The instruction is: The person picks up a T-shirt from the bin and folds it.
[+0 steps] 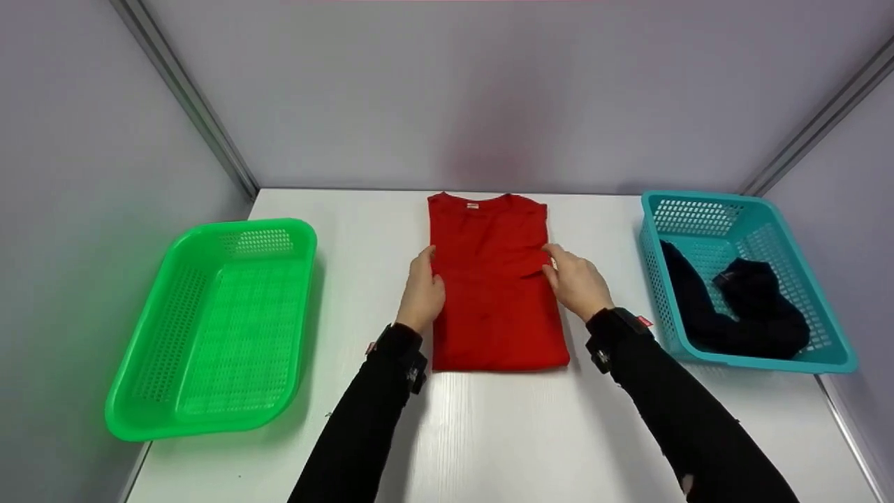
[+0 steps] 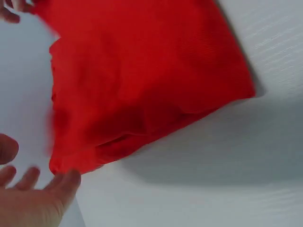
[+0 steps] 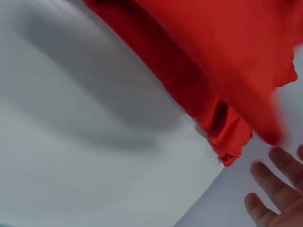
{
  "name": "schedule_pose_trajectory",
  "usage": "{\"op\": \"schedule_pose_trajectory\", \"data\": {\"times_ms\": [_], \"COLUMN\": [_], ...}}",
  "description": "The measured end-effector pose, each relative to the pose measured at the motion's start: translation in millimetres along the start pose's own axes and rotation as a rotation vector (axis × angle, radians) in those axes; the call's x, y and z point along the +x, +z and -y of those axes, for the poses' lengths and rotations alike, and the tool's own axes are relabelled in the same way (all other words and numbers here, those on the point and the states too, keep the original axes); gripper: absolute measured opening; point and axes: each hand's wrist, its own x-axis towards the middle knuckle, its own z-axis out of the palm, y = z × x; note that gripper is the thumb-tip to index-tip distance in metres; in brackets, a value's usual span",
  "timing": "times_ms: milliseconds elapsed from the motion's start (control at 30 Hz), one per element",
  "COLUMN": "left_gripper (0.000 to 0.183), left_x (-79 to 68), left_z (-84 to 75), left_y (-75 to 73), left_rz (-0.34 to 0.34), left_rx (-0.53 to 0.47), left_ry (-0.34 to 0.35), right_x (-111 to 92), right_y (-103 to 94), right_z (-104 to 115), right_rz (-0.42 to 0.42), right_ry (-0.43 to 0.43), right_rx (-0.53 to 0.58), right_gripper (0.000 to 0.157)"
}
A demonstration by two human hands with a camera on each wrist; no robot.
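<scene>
A red shirt point(image 1: 492, 307), folded into a neat rectangle, lies on the table with its neckline and small label toward the back wall. My left hand point(image 1: 422, 292) is at the shirt's left edge, its fingers loosely extended in the left wrist view. At the opposite edge, near a small crease, is my right hand point(image 1: 581, 283). The right wrist view shows those fingers point(image 3: 274, 184) spread just below a blurred, raised corner of the red cloth. Neither wrist view shows fabric pinched.
A green plastic basket point(image 1: 304, 307) stands on the left of the white table point(image 1: 489, 440). To the right, a turquoise basket point(image 1: 768, 365) contains dark clothing point(image 1: 751, 318). Grey-white panels point(image 1: 363, 98) enclose the back and sides.
</scene>
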Motion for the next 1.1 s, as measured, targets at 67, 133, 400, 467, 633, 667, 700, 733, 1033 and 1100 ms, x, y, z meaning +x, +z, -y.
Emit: {"op": "schedule_pose_trajectory", "data": {"times_ms": [67,133,400,467,633,667,700,733,1033,1100], "left_gripper": [0.051,0.044,0.020,0.020,0.010,0.011,0.012,0.013,0.020,0.020], "left_x": [-7.7,-19.4,-73.5,-82.4,-90.7,-90.7,-90.6,-90.5,-92.9,-94.3], "left_z": [8.5,18.7,61.4,70.1,81.6,82.2,82.2,81.3,54.8,42.7], "left_y": [1.4,2.9,7.0,8.1,10.0,9.8,9.2,8.1,-18.7,-26.7], "left_rz": [-0.029,-0.031,0.294,0.312,0.183,0.153,0.131,0.115,-0.034,-0.077], "left_rx": [0.117,0.241,0.628,0.719,0.960,1.006,1.048,1.082,0.758,0.561], "left_ry": [0.037,0.105,0.566,0.658,0.870,0.907,0.940,0.967,0.890,0.848], "right_x": [-9.3,-22.7,-95.5,-110.7,-128.8,-128.9,-128.4,-127.2,-116.1,-116.9], "right_y": [3.7,8.0,36.9,43.2,52.8,53.7,54.2,54.2,16.5,1.9], "right_z": [-2.8,-6.3,-26.8,-31.4,-40.1,-41.0,-41.6,-41.6,-22.9,-15.3], "right_rz": [0.024,0.045,0.043,0.079,0.055,0.028,-0.002,-0.029,-0.108,-0.076], "right_ry": [-0.033,-0.104,-0.548,-0.594,-0.611,-0.611,-0.610,-0.604,-0.378,-0.293], "right_rx": [-0.008,-0.013,-0.157,-0.220,-0.353,-0.354,-0.353,-0.335,0.067,0.173], "right_gripper": [0.036,0.033,0.032,0.041,0.040,0.038,0.036,0.035,0.025,0.022]}}
